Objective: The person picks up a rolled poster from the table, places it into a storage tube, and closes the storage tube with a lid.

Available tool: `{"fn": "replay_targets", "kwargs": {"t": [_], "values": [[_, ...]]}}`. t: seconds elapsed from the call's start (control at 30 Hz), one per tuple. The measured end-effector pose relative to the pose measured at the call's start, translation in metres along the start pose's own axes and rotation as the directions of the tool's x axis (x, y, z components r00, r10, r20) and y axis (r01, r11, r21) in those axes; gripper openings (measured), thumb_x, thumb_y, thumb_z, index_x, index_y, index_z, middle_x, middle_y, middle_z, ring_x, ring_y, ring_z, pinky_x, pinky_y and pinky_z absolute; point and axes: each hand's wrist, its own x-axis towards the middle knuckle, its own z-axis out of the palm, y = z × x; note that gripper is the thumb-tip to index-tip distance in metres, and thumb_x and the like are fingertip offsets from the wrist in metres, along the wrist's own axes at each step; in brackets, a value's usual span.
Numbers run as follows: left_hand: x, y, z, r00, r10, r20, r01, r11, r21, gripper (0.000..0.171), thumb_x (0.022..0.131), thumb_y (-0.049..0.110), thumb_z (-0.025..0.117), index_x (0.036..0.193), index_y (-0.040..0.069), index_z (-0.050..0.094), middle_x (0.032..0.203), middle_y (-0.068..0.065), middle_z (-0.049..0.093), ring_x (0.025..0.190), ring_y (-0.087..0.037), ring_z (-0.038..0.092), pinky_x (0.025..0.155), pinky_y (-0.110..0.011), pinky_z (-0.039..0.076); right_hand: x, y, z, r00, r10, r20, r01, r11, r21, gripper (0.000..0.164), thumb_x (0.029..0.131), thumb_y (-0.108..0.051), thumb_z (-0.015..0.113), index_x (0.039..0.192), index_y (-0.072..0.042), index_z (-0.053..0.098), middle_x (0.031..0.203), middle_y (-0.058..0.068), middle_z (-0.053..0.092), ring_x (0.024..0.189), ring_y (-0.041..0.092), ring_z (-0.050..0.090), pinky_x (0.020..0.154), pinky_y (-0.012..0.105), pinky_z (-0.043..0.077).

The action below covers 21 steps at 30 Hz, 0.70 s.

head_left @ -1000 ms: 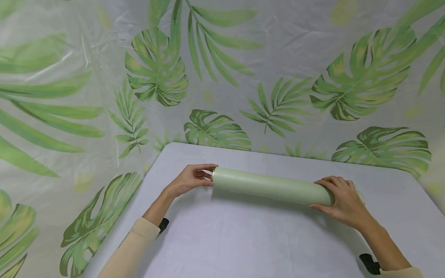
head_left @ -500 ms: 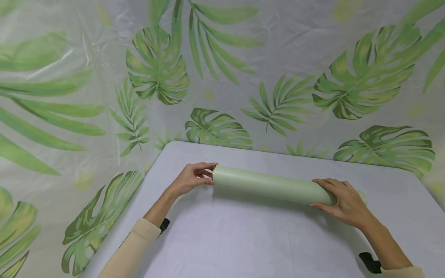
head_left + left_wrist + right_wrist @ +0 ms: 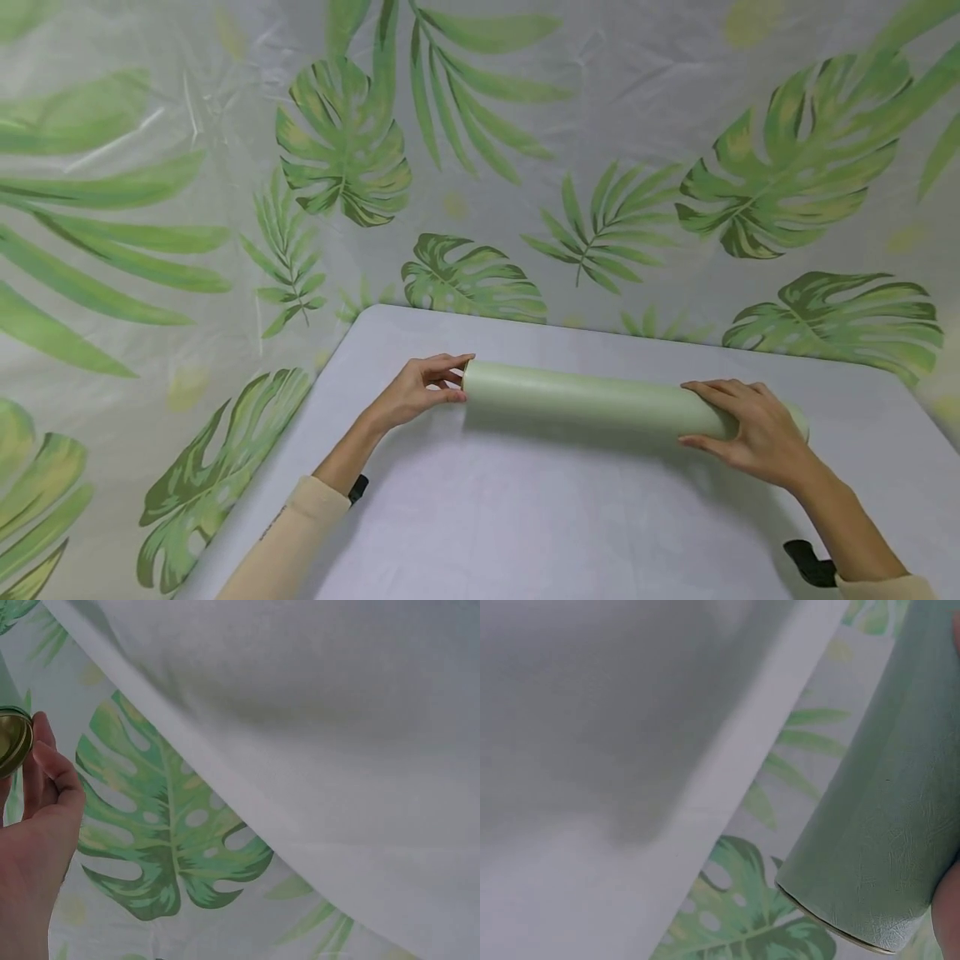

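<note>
A long pale green tube (image 3: 577,400) is held level above the white table, with a gold metal rim at its left end. My left hand (image 3: 414,392) pinches that end between thumb and fingertips. In the left wrist view the gold end (image 3: 13,741) looks hollow or recessed, and the fingers of my left hand (image 3: 45,832) lie against its rim. Near the other end, my right hand (image 3: 757,429) grips the tube from above and below. The right wrist view shows the tube's lightly textured surface (image 3: 877,847) and its thin-edged end, with only part of my hand (image 3: 949,911) visible.
The white-covered table (image 3: 525,517) has rounded back corners and carries the tube's shadow. Behind it and to the left hangs a glossy sheet (image 3: 480,192) printed with green leaves. Black wrist straps (image 3: 810,565) sit by the sleeves.
The tube and both hands have shifted slightly to the right, the right end a little more. Less of the gold rim shows in the head view. Both grips stay the same.
</note>
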Motion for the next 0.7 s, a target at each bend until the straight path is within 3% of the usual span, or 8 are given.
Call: {"fn": "replay_targets", "kwargs": {"t": [0.2, 0.53, 0.7], "values": [[0.0, 0.002, 0.003, 1.0, 0.011, 0.004, -0.011, 1.0, 0.021, 0.06, 0.095, 0.008, 0.074, 0.152, 0.007, 0.052, 0.136, -0.017, 0.064, 0.119, -0.032, 0.068, 0.092, -0.028, 0.057, -0.005, 0.001, 0.003, 1.0, 0.027, 0.004, -0.027, 1.0, 0.008, 0.083, 0.048, -0.03, 0.101, 0.125, -0.012, 0.074, 0.112, 0.009, 0.075, 0.098, 0.025, 0.063, 0.08, 0.032, 0.035], [0.0, -0.002, 0.012, 0.996, 0.063, -0.071, -0.061, 0.998, 0.032, 0.061, 0.093, 0.007, 0.076, 0.151, 0.011, 0.055, 0.139, -0.016, 0.062, 0.117, -0.032, 0.07, 0.092, -0.035, 0.058, -0.006, 0.002, 0.004, 1.0, 0.028, 0.001, -0.028, 1.0, 0.01, 0.084, 0.047, -0.029, 0.101, 0.124, -0.009, 0.074, 0.112, 0.01, 0.076, 0.096, 0.025, 0.063, 0.079, 0.032, 0.034], [0.001, -0.003, 0.013, 0.994, 0.078, -0.081, -0.076, 0.997, 0.034, 0.061, 0.092, 0.006, 0.077, 0.149, 0.01, 0.056, 0.137, -0.017, 0.063, 0.114, -0.031, 0.071, 0.09, -0.033, 0.058, -0.006, 0.002, 0.003, 0.999, 0.038, 0.009, -0.038, 0.999, 0.018, 0.083, 0.048, -0.028, 0.101, 0.124, -0.01, 0.074, 0.112, 0.01, 0.076, 0.097, 0.024, 0.062, 0.079, 0.032, 0.034]]}}
